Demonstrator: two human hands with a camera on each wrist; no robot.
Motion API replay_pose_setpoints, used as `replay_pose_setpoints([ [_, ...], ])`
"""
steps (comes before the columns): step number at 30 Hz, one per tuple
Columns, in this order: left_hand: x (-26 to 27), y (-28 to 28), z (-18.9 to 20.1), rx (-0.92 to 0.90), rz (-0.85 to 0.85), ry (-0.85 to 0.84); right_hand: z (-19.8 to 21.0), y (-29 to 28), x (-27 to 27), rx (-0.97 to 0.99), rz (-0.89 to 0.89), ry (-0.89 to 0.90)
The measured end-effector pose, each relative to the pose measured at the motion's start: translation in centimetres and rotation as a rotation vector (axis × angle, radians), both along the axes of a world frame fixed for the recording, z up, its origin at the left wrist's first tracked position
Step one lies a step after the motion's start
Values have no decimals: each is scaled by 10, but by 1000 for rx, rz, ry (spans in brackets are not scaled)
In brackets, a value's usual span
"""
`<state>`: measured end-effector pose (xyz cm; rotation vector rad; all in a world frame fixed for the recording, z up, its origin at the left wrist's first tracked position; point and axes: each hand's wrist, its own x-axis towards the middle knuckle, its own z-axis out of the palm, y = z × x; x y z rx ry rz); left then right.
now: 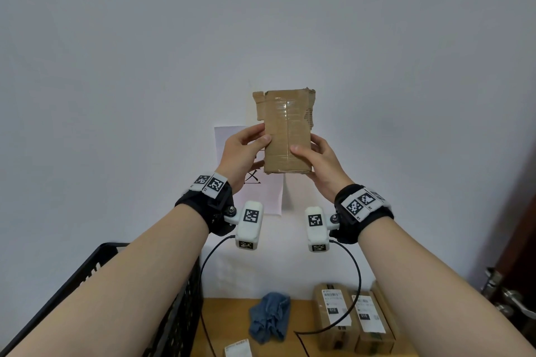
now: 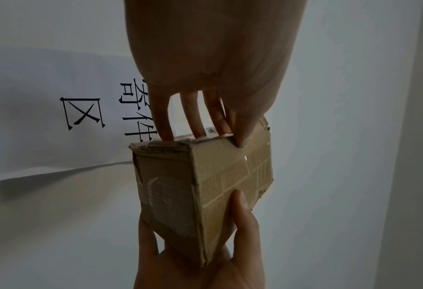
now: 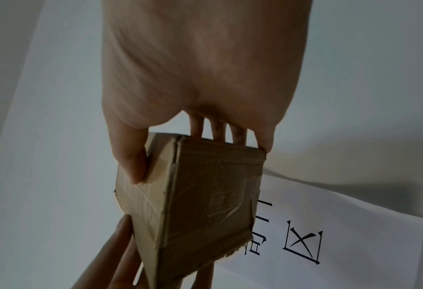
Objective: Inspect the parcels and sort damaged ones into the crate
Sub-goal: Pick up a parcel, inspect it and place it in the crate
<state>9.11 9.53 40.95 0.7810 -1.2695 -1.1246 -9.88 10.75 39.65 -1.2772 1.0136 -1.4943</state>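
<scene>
I hold a brown taped cardboard parcel [image 1: 285,130] upright in front of the white wall, above the table. Its top edge is torn and ragged, with a rip on the right side. My left hand [image 1: 255,151] grips its lower left edge, thumb on the front and fingers behind. My right hand [image 1: 307,153] grips the lower right edge the same way. In the left wrist view the parcel [image 2: 205,185] sits between my left hand [image 2: 205,78] and my right hand [image 2: 240,224]. The right wrist view shows the parcel's taped end [image 3: 205,195]. A black plastic crate [image 1: 179,313] stands at lower left.
Two labelled parcels [image 1: 333,313] [image 1: 368,319] stand on the wooden table [image 1: 232,307] at right. A crumpled blue cloth [image 1: 271,317] lies mid-table, and a small labelled parcel [image 1: 237,348] lies at the bottom edge. A paper sign [image 1: 229,136] hangs on the wall. A door handle [image 1: 504,295] is far right.
</scene>
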Motion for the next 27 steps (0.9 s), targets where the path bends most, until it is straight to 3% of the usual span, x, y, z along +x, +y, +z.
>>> replay_pose_setpoints([
  [11, 1, -1, -3, 34, -38, 2, -1, -2, 1, -98, -5, 113],
  [20, 6, -6, 1, 214, -70, 48, 6, -2, 0, 36, -48, 38],
  [27, 1, -5, 4, 151, 15, -38, 6, -1, 6, -23, -63, 3],
])
